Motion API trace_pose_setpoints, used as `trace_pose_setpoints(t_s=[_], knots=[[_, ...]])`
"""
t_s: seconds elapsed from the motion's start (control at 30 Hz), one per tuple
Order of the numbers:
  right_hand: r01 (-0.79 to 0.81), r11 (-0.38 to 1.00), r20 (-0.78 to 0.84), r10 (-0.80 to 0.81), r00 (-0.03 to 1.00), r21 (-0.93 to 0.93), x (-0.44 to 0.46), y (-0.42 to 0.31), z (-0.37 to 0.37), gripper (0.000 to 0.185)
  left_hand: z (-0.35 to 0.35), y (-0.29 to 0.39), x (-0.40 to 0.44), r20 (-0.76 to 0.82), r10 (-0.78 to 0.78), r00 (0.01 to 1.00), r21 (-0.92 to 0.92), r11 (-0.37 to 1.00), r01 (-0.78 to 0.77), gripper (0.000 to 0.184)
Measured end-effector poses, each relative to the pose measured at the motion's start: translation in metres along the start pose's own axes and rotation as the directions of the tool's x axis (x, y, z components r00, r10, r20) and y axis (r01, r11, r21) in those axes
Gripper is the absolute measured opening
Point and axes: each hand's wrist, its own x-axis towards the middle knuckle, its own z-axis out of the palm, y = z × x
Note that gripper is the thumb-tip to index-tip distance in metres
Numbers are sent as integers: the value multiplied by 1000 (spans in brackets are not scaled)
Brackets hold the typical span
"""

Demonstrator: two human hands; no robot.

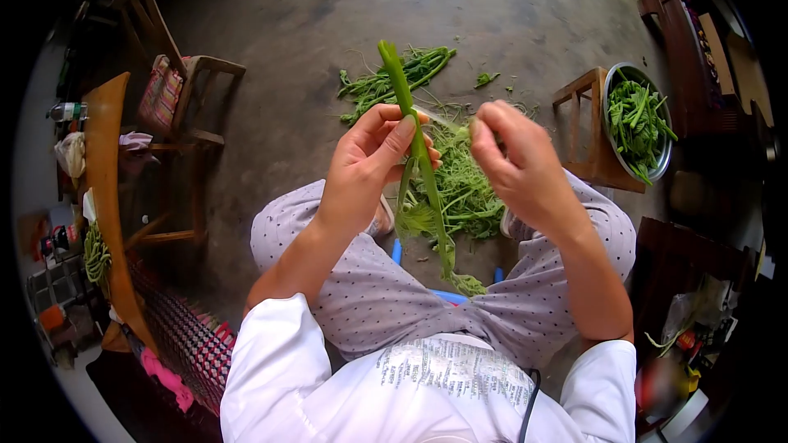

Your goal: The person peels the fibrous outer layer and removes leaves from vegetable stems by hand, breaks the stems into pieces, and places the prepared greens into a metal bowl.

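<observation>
My left hand (373, 156) pinches a long green stem (398, 78) between thumb and fingers. The stem runs from above the hand down over my lap, with a leafy tip at its lower end. To the right, my right hand (513, 156) is closed, its fingertips on a thin pale strand (441, 120) that stretches toward the stem. Beneath the hands, a heap of green trimmings (468, 189) lies on the floor between my feet. Beyond it is a bunch of green stems (423, 68).
On the right, a wooden stool (584, 94) bears a metal basin (608, 107) of cut green pieces (636, 123). A wooden chair (152, 20) and a table edge (107, 156) stand at the left. Dark wooden furniture (685, 66) is at the far right.
</observation>
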Motion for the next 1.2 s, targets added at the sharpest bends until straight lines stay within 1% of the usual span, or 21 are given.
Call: trace_pose_setpoints(t_s=[0.07, 0.1, 0.13, 0.2, 0.23, 0.27, 0.33, 0.37, 0.43, 0.5, 0.53, 0.57, 0.67, 0.73, 0.83, 0.87, 0.93, 0.97, 1.0, 1.1, 1.2], knots=[[22, 952, -53, -6, 999, 305, 5, 7, -5, 16, -1, 1, 1, -22, -72, 997, -66, 995, 71, 21], [-27, 806, -25, 52, 998, 591, 8, -1, -6, 23, -2, 0, 1, -23, -74, 997, -69, 995, 72, 21], [-30, 807, -24, 54, 998, 590, 9, -5, -7, 23, -2, 0, 2, -26, -93, 995, -91, 992, 90, 22], [-87, 409, 65, 69, 996, 908, 11, -8, -8, 25, -1, 0, 2, -28, -112, 993, -111, 988, 108, 22], [-125, 345, 127, 15, 992, 930, 10, -2, -9, 22, 0, 1, 2, -27, -123, 992, -126, 985, 118, 22], [-125, 342, 128, 14, 992, 931, 10, 4, -10, 22, 0, 1, 2, -27, -133, 991, -140, 982, 128, 22], [-123, 517, 122, 36, 992, 847, 10, 13, -11, 20, -1, 2, 1, 9, -119, 993, -115, 986, 119, 22], [-122, 517, 121, 36, 992, 847, 11, 15, -12, 20, -2, 2, 1, 49, -107, 993, -91, 990, 111, 22], [-157, 659, 140, 78, 987, 735, 12, 18, -14, 18, -1, 0, -2, 89, -104, 991, -63, 992, 109, 21], [-181, 660, 124, 132, 983, 729, 13, 13, -13, 19, -2, -1, -5, 140, -121, 983, 51, 992, 115, 20], [-206, 657, 110, 184, 977, 725, 13, 10, -11, 19, -2, -4, -4, 146, -121, 982, 52, 992, 115, 20], [-204, 658, 106, 186, 977, 725, 14, 6, -12, 19, -1, -7, -4, 174, -66, 983, 73, 996, 54, 19], [-165, 635, 66, 177, 982, 755, 15, -4, -13, 22, 4, -11, -6, 215, 18, 977, 94, 995, -39, 18], [-150, 641, 52, 169, 984, 753, 14, -5, -14, 25, 3, -14, -7, 216, 96, 972, 285, 946, -157, 17], [-129, 673, 133, 45, 990, 729, 11, 1, -21, 29, 7, -18, -7, 152, 190, 970, 403, 884, -236, 13], [-127, 672, 130, 47, 990, 730, 10, -2, -21, 29, 9, -19, -7, 155, 188, 970, 405, 883, -236, 13], [-138, 805, 101, 98, 990, 578, 11, -12, -20, 32, 11, -21, -6, 121, 261, 958, 440, 851, -287, 12], [-52, 879, 50, 32, 998, 474, 10, -8, -14, 33, 11, -22, -5, 124, 261, 957, 441, 850, -289, 12], [-50, 879, 47, 32, 998, 474, 10, -8, -11, 33, 10, -22, -5, 146, 258, 955, 454, 840, -297, 12], [196, 948, -113, -172, 978, 252, 9, -7, -4, 27, 10, -22, -5, 168, 243, 955, 459, 838, -294, 12], [240, 926, -159, -200, 967, 293, 9, -7, 0, 20, 12, -21, -5, 179, 235, 955, 452, 843, -292, 13]])
